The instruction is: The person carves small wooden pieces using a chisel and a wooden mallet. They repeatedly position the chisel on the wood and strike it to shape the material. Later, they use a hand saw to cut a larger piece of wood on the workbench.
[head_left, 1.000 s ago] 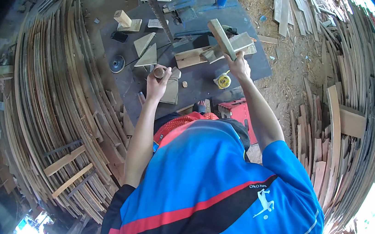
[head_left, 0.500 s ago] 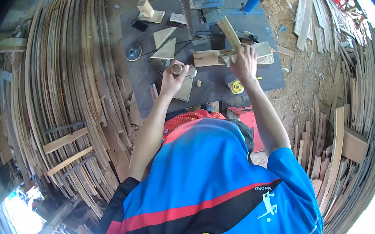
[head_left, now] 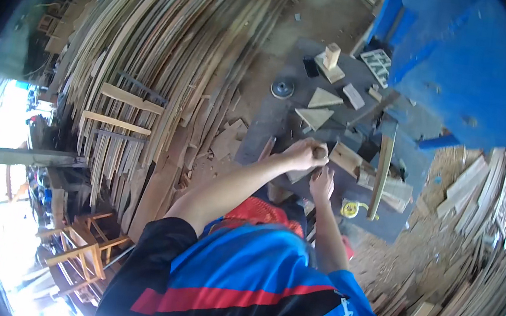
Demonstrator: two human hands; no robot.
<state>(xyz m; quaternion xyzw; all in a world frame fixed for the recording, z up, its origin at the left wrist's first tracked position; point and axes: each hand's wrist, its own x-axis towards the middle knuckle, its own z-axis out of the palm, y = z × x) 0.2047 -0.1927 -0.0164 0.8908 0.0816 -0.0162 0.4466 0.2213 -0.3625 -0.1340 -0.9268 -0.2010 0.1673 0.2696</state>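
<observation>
My left hand (head_left: 302, 155) grips a round wooden piece (head_left: 319, 154), its end facing up, at the table's near side. Just below and right of it, my right hand (head_left: 323, 185) has curled fingers; what is in them is unclear. A long batten (head_left: 382, 173) rests across short boards (head_left: 396, 190) to the right, and a yellow tape measure (head_left: 350, 209) lies nearby. Two pale triangular pieces (head_left: 324, 99) and a round metal disc (head_left: 282, 88) are beyond my left hand on the dark table (head_left: 295, 63).
A blue machine body (head_left: 464, 57) fills the upper right, a saw blade (head_left: 373, 112) below it. Long boards (head_left: 148, 40) are stacked at the left, more timber (head_left: 476, 277) at the right. A wooden chair frame (head_left: 92, 258) stands at lower left.
My view has swung, bringing the blue machine into the upper right. My right hand has let go of the batten and moved down and left, beside my left hand.
</observation>
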